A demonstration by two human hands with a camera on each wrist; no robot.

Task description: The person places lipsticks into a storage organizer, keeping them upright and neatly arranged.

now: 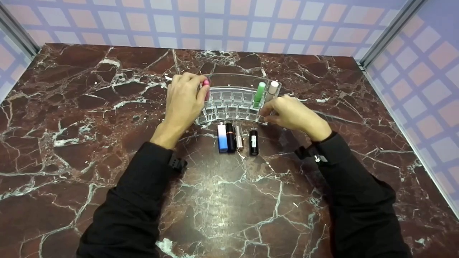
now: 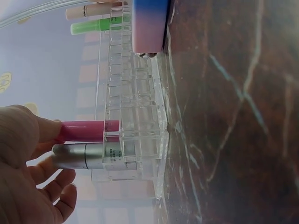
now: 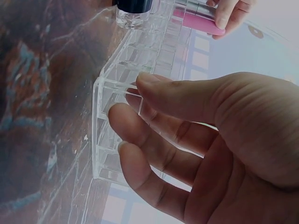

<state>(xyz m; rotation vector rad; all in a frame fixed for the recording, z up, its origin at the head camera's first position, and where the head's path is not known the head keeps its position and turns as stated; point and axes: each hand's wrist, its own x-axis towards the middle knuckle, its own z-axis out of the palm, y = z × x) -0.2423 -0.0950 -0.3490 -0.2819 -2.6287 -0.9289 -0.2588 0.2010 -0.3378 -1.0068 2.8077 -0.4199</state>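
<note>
One curled left hand is pinching a pink tube, right hand gripping a clear plastic organizer's edge; brown marbled tabletop is extending beyond.

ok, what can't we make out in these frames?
- Head: silver tube, covered by the left grip.
- Head: text on the white label of the rightmost black tube, too small to read.
- Left wrist: print on the silver tube, too blurred; upper part of the two-tone blue tube, cut off by the top edge.
</note>
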